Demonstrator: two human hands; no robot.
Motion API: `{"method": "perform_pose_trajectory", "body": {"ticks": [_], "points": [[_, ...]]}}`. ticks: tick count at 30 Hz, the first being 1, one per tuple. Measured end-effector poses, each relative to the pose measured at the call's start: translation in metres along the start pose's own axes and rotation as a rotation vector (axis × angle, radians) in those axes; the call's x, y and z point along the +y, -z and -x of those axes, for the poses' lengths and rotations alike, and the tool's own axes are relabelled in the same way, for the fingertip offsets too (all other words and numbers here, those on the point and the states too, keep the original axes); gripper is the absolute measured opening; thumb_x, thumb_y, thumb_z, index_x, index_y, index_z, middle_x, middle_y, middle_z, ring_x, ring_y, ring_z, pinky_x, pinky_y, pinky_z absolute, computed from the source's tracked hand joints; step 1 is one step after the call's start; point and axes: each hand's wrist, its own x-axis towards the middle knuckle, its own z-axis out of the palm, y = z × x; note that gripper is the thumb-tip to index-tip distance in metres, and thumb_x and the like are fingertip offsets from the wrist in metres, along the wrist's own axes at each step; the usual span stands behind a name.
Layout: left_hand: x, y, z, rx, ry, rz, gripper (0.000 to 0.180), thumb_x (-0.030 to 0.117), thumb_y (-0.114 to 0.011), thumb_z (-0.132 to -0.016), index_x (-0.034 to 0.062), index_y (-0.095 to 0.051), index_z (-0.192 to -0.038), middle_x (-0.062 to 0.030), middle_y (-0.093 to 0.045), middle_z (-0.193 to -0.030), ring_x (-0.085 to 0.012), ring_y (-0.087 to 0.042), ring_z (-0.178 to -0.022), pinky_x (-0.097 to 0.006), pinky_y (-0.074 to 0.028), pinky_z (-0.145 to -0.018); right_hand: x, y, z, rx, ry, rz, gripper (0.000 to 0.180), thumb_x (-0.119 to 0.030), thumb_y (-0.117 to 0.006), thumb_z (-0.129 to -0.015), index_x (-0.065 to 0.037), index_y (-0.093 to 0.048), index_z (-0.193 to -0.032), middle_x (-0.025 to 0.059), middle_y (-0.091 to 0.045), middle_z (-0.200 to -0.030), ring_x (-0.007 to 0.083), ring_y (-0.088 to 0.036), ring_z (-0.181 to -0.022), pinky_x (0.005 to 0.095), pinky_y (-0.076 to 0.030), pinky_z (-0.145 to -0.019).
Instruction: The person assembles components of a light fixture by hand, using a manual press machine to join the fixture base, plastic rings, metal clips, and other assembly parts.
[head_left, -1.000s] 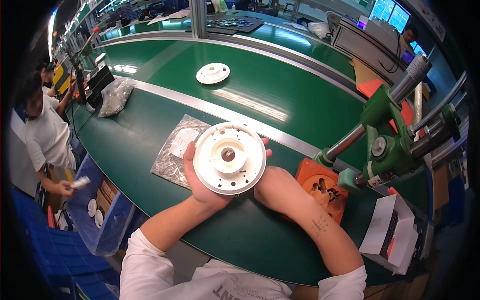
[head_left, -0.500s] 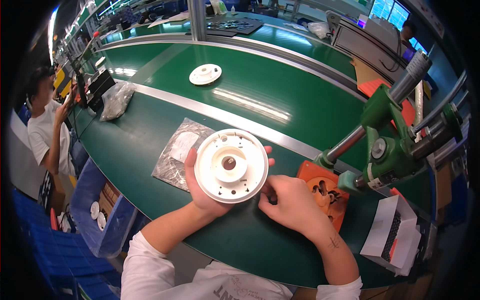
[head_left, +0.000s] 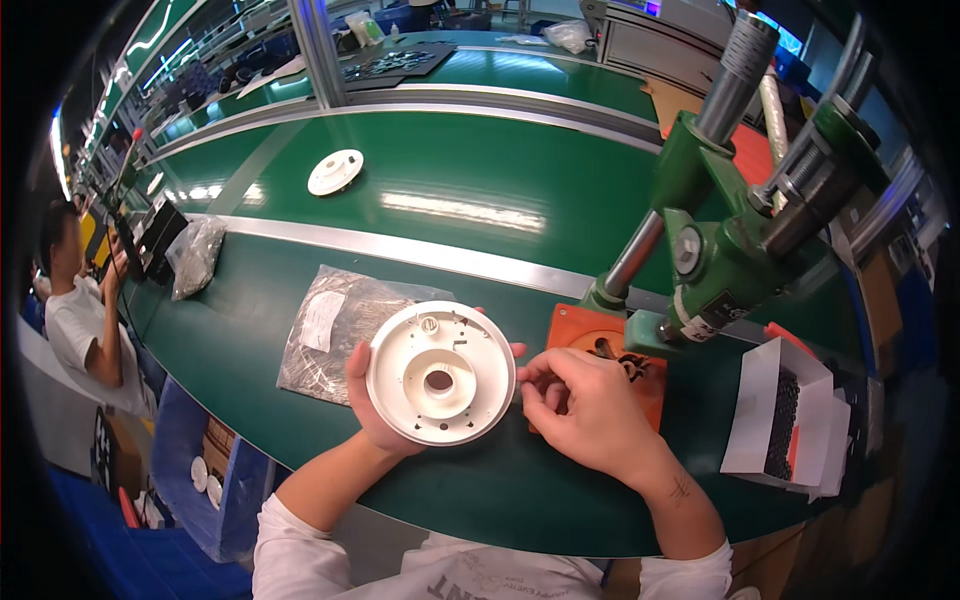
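Observation:
A round white plastic disc (head_left: 492,373) with a raised central hub, a hole through it and small slots near its rim rests in my left hand (head_left: 385,425). That hand is closed round the disc from below, its thumb at the left edge and fingertips showing past the far right edge. Close to the disc's right rim is my right hand (head_left: 590,405), its fingers curled and pinched together. Whatever sits in that pinch, if anything, is hidden. Behind the disc lies a clear plastic bag of thin pieces (head_left: 325,340) with a white label.
A green hand press (head_left: 715,235) stands at the right over an orange fixture plate (head_left: 560,330). An open white box (head_left: 750,420) of small dark parts is at the far right. Another white disc (head_left: 335,172) lies on the green belt. A person (head_left: 85,320) sits at left, beyond a blue bin (head_left: 235,500).
The whole view has shifted, so the bench appears further left. My right hand has come up level with the disc's right rim, its fingers more tightly pinched. My left hand still holds the disc.

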Motion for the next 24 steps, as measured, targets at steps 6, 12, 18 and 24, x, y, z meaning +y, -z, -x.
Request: {"method": "perform_pose_trajectory", "body": {"ticks": [6, 12, 18, 24], "points": [[-0.002, 0.001, 0.002, -0.027, 0.063, -0.08, 0.118, 0.095, -0.036, -0.084, 0.0046, -0.036, -0.161, -0.0375, -0.046, -0.154, -0.0533, -0.053, -0.139, -0.061, -0.048, -0.116, 0.002, 0.015, 0.014, 0.17, 0.203, 0.122, 0.011, -0.002, -0.074, -0.093, -0.001, -0.069, -0.102, 0.0103, -0.072, -0.09, 0.02, -0.07, -0.066, 0.0324, -0.054, -0.059], [-0.013, -0.005, -0.002, 0.04, 0.062, -0.129, 0.114, 0.092, -0.026, -0.088, 0.003, -0.038, -0.159, -0.0298, -0.052, -0.151, -0.0457, -0.054, -0.141, -0.057, -0.049, -0.116, -0.009, 0.037, 0.019, 0.099, 0.113, 0.036, 0.013, 0.0, -0.075, -0.092, -0.001, -0.07, -0.104, 0.0087, -0.072, -0.092, 0.0164, -0.07, -0.07, 0.0297, -0.052, -0.06], [-0.015, 0.001, 0.004, 0.008, 0.116, -0.087, 0.116, 0.092, -0.023, -0.088, 0.0024, -0.039, -0.159, -0.0291, -0.052, -0.152, -0.042, -0.054, -0.142, -0.053, -0.047, -0.119, -0.01, 0.02, 0.021, 0.07, 0.26, 0.155, 0.012, -0.003, -0.075, -0.091, -0.003, -0.07, -0.102, 0.0119, -0.071, -0.095, 0.0302, -0.072, -0.08, 0.0386, -0.057, -0.07], [-0.013, 0.002, 0.01, -0.023, 0.176, -0.147, 0.121, 0.092, -0.032, -0.084, 0.0023, -0.031, -0.165, -0.0232, -0.042, -0.164, -0.0397, -0.044, -0.151, -0.053, -0.034, -0.127, -0.013, 0.014, 0.023, 0.118, 0.389, 0.214, 0.014, -0.003, -0.078, -0.088, -0.004, -0.071, -0.1, 0.0096, -0.071, -0.096, 0.029, -0.073, -0.081, 0.037, -0.059, -0.07]]}}
